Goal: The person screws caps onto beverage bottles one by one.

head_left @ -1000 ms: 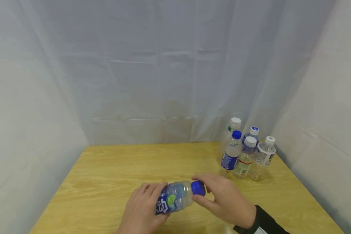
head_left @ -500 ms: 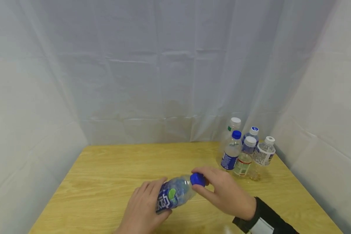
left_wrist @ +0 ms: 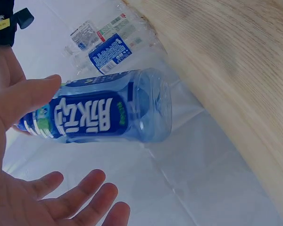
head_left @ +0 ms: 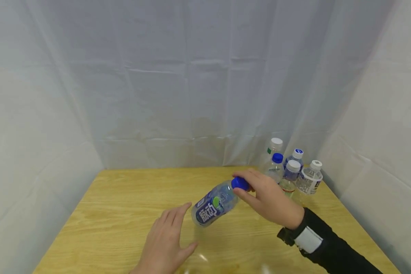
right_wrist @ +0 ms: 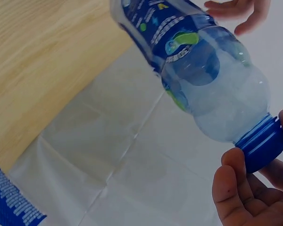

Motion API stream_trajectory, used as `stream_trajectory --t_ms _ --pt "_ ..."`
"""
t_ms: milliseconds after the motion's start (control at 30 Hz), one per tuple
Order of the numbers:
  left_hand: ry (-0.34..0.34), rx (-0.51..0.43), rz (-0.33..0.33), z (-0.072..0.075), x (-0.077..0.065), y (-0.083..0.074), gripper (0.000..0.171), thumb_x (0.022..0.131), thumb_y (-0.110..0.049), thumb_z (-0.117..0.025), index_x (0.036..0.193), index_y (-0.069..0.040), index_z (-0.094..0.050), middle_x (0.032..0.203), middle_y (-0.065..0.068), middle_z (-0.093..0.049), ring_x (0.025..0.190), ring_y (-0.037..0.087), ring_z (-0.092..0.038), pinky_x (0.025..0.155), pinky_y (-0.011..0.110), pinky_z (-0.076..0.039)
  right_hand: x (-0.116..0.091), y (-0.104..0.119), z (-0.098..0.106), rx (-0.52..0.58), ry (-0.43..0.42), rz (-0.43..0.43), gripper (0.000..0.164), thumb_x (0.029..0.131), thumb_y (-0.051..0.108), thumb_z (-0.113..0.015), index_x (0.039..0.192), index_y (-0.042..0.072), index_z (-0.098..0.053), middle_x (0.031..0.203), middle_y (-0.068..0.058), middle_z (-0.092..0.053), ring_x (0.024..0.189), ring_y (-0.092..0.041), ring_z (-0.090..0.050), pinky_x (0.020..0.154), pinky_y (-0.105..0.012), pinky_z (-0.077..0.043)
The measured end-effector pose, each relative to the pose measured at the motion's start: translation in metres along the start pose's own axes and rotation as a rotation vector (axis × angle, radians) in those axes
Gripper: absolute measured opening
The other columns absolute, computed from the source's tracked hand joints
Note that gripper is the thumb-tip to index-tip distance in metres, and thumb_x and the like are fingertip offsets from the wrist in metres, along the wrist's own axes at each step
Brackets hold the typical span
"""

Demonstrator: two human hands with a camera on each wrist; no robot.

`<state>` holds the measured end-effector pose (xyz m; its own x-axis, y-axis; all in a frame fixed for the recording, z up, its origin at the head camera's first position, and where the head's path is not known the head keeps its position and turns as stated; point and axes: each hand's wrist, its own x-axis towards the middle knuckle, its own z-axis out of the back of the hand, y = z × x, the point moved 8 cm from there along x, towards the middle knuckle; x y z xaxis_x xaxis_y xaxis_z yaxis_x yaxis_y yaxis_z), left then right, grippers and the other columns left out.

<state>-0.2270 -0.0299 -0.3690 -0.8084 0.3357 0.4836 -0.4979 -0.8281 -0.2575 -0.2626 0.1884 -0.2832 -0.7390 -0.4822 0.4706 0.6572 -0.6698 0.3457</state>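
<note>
A clear plastic bottle with a blue label and a blue cap is held tilted above the table, its base toward the lower left. My right hand pinches it by the cap between thumb and fingers, as the right wrist view also shows at the cap. Just off the bottle's base, my left hand has its fingers spread and thumb apart, holding nothing. In the left wrist view the bottle passes beyond the left thumb, with the other fingers below it.
Several capped plastic bottles stand in a group at the table's back right, among them a blue-capped one and a white-capped one. The wooden table is bounded by white sheeting behind and at the sides.
My left hand has let go of the bottle and its fingers have spread. My right hand has carried the bottle by its cap up and to the right, toward the grouped bottles.
</note>
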Motion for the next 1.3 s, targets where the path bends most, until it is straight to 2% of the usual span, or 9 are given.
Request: stream_trajectory --t_ms 200,467,733,1033,1300 --pt "0.009 0.004 0.01 0.0 -0.002 0.0 0.1 0.059 -0.044 -0.087 0.143 -0.02 -0.038 0.129 -0.002 -0.053 0.114 0.018 -0.05 0.088 0.038 -0.048 0.015 -0.021 0.007 -0.048 0.05 -0.064 0.04 0.097 0.031 -0.054 0.135 0.019 -0.05 0.108 0.006 -0.053 0.084 -0.005 -0.054 0.064 -0.019 -0.051" --pt "0.045 -0.021 0.025 -0.002 -0.003 0.0 0.099 0.06 -0.043 -0.086 0.144 -0.022 -0.038 0.129 -0.005 -0.052 0.111 0.015 -0.05 0.089 0.036 -0.047 0.034 -0.056 0.009 -0.175 0.095 -0.127 0.042 0.097 0.027 -0.055 0.138 0.017 -0.049 0.116 -0.002 -0.056 0.093 -0.012 -0.057 0.071 -0.028 -0.051" --pt "0.032 -0.034 0.019 0.0 -0.006 0.0 0.098 0.06 -0.045 -0.087 0.143 -0.022 -0.04 0.128 -0.005 -0.054 0.111 0.016 -0.051 0.089 0.038 -0.047 0.04 -0.086 0.001 -0.265 0.133 -0.193 0.04 0.096 0.016 -0.056 0.136 0.011 -0.052 0.116 -0.009 -0.057 0.1 -0.021 -0.058 0.079 -0.036 -0.053" --pt "0.028 -0.013 -0.009 0.0 -0.008 -0.002 0.094 0.061 -0.046 -0.086 0.14 -0.019 -0.043 0.122 -0.003 -0.056 0.11 0.018 -0.052 0.086 0.037 -0.049 0.037 -0.106 -0.003 -0.364 0.156 -0.25 0.042 0.093 0.01 -0.059 0.135 0.009 -0.052 0.12 -0.015 -0.055 0.102 -0.026 -0.059 0.08 -0.038 -0.055" --pt "0.001 0.008 -0.037 0.003 -0.01 -0.001 0.09 0.062 -0.048 -0.085 0.137 -0.016 -0.047 0.121 -0.002 -0.057 0.108 0.02 -0.054 0.085 0.037 -0.05 0.041 -0.108 -0.007 -0.44 0.168 -0.278 0.043 0.091 0.006 -0.06 0.134 0.005 -0.053 0.123 -0.019 -0.055 0.108 -0.032 -0.058 0.085 -0.043 -0.054"
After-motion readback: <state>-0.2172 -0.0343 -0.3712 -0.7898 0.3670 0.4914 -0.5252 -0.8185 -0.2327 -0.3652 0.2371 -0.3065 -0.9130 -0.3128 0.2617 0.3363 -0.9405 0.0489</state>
